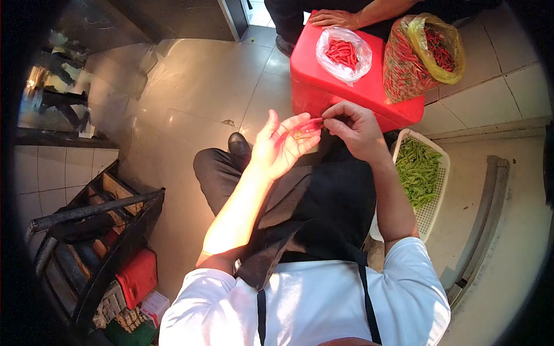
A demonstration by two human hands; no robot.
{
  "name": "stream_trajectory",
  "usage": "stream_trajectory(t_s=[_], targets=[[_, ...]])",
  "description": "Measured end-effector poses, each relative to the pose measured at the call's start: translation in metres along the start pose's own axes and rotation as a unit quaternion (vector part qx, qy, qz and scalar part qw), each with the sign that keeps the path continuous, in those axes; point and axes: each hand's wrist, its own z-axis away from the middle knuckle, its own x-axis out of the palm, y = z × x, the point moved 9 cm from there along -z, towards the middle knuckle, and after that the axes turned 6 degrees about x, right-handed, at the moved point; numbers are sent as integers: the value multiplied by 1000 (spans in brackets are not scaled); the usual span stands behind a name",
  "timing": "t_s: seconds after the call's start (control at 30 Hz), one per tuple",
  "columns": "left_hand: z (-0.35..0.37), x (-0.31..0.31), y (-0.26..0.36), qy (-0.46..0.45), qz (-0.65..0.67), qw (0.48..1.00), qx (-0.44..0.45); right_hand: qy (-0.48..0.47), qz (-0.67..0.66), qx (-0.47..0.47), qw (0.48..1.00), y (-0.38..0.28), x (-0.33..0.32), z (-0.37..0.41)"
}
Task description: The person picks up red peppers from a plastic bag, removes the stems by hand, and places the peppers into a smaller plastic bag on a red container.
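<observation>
My left hand (281, 144) is turned palm up with its fingers stretched out, and small greenish bits lie on it. Between the thumb and fingers of my right hand (355, 130) is the end of a red chili (315, 122), which reaches over the left fingertips. Both hands are in front of a red box (311, 92). On its top stand a clear plastic bag (363, 68) of red chilies (343, 53) and a larger yellowish bag (402, 72), also with red chilies.
Right of my legs, a white plastic basket (435, 214) holds green chilies (418, 170). Another person's hand (334, 19) rests on the box's far edge. A dark metal rack (107, 254) with a red container (138, 277) stands at left. Tiled floor (202, 75) lies ahead.
</observation>
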Motion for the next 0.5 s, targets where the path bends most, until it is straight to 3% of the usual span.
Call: stream_trajectory(t_s=[0.1, 0.23, 0.37, 0.43, 0.5], targets=[[4, -2, -12, -31, -26, 994, -97, -133, 150, -72, 977, -32, 11, 7], [12, 10, -21, -33, -167, 980, -104, -155, 251, -114, 949, -34, 12, 2], [12, 6, -14, 27, -247, 969, -21, -143, 223, -84, 961, -29, 11, -2], [13, 3, -13, 54, -240, 969, -14, -125, 163, -29, 978, -25, 11, -2], [13, -2, -12, 76, -228, 971, -11, -108, 147, -33, 983, -15, 14, -4]])
